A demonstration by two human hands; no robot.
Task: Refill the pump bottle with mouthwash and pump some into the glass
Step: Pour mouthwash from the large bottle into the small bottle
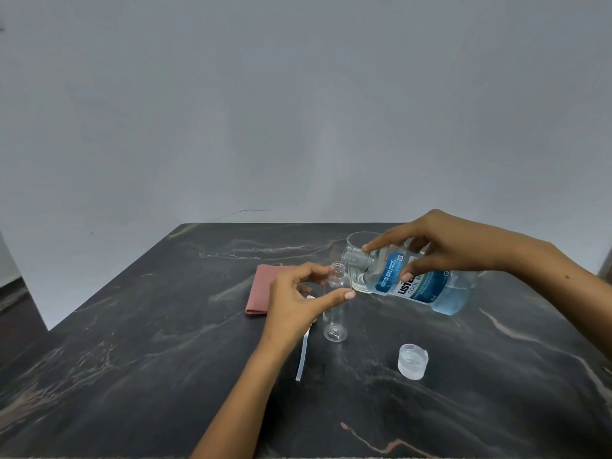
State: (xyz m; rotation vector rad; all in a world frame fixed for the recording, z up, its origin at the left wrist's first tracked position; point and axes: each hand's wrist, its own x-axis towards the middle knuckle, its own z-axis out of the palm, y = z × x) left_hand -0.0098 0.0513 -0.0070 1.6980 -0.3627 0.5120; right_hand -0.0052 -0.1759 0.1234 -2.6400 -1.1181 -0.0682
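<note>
Table (pixel 165 376): dark marbled top, carrying everything.
Mouthwash bottle (pixel 427 286): uncapped, lying nearly level, neck pointing left toward the pump bottle's mouth; blue liquid pooling at its right end.
Right hand (pixel 457 246): gripping the mouthwash bottle from above, fingers wrapping its body.
Left hand (pixel 294 303): steadying the pump bottle, thumb and fingers curling round its neck.
Cloth (pixel 261 293): pink, folded, lying left of the bottles.
Glass (pixel 359 260): standing far side, behind the necks.
Pump bottle (pixel 335 313): clear, apparently empty, upright at centre.
Cap (pixel 412 361): resting near right.
Pump tube (pixel 302 356): lying near left.
Advice: bringing lip over the narrow mouth first, tipping slowly, keeping stream thin.
</note>
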